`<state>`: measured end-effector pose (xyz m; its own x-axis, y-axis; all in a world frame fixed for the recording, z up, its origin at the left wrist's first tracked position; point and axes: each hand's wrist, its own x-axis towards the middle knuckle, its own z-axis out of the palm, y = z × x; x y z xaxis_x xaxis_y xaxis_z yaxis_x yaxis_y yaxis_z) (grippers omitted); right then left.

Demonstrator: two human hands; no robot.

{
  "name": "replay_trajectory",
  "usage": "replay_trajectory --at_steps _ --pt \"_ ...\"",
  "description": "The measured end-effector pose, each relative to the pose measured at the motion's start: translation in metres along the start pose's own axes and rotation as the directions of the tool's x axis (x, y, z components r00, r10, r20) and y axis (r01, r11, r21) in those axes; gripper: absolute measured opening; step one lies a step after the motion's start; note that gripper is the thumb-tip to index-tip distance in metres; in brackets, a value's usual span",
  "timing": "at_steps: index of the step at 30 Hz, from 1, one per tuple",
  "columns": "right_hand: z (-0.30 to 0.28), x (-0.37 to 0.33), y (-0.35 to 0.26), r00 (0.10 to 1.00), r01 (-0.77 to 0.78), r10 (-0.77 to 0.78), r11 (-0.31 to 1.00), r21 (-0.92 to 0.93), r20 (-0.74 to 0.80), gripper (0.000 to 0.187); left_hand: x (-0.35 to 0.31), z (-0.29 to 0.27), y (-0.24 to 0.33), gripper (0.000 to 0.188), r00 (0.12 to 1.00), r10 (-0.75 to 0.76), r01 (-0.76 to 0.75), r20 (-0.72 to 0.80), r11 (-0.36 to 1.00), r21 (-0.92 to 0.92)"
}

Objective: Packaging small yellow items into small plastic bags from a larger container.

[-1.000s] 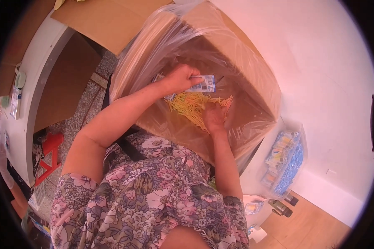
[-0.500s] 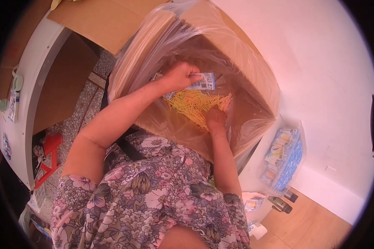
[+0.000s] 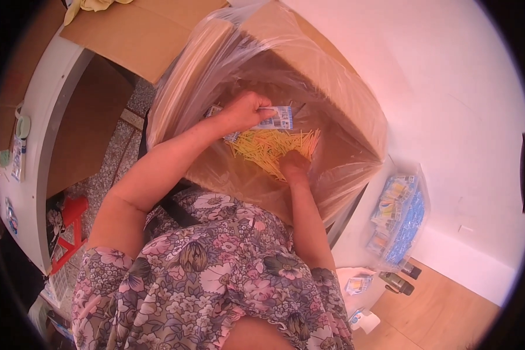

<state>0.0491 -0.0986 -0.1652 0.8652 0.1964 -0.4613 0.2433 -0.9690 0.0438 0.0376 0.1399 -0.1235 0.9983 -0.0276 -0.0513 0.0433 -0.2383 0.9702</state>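
My left hand (image 3: 246, 109) is closed on one end of a small blue-and-white packet (image 3: 279, 118), pinching it between thumb and fingers over the inside of a large cardboard box. Below the packet lies a loose heap of thin yellow and orange sticks (image 3: 262, 149), some tinged pink at the right. My right hand (image 3: 294, 165) reaches into the right side of this heap. Its fingertips are hidden among the sticks, so its grip cannot be made out. Part of another blue-and-white packet (image 3: 232, 137) shows under my left wrist, at the heap's left edge.
Clear plastic lines the cardboard box (image 3: 332, 81) and drapes over its rim. At right, a clear bag (image 3: 398, 216) holds several blue-and-white packets. A dark green bottle-like object (image 3: 396, 283) stands near it. On the left are a white table (image 3: 41, 192) and a red frame (image 3: 70, 233).
The whole view has shifted slightly. My left hand still holds the packet, now a little lower over the heap. My right hand's fingers sit deeper among the sticks.
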Motion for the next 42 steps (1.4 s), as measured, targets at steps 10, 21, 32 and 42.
replay_trajectory --at_steps 10,21,32,42 --pt "-0.037 -0.022 0.009 0.998 -0.038 0.041 0.996 0.075 -0.043 0.021 -0.004 -0.005 0.003 0.017 1.000 0.016 -0.016 -0.009 0.999 0.034" --pt "0.011 -0.015 0.011 0.964 0.246 -0.173 0.870 -0.428 0.202 0.020 0.001 -0.003 0.000 0.020 0.999 0.034 -0.033 -0.007 0.998 0.057" --pt "-0.025 -0.020 0.025 0.986 0.164 -0.150 0.954 -0.249 0.076 0.017 -0.003 -0.005 0.004 0.020 1.000 -0.005 0.005 -0.002 0.999 0.053" --pt "-0.074 0.004 -0.003 0.990 -0.139 -0.032 -0.206 0.969 0.136 0.013 0.007 -0.002 -0.006 0.018 1.000 -0.020 0.017 -0.017 0.989 -0.150"
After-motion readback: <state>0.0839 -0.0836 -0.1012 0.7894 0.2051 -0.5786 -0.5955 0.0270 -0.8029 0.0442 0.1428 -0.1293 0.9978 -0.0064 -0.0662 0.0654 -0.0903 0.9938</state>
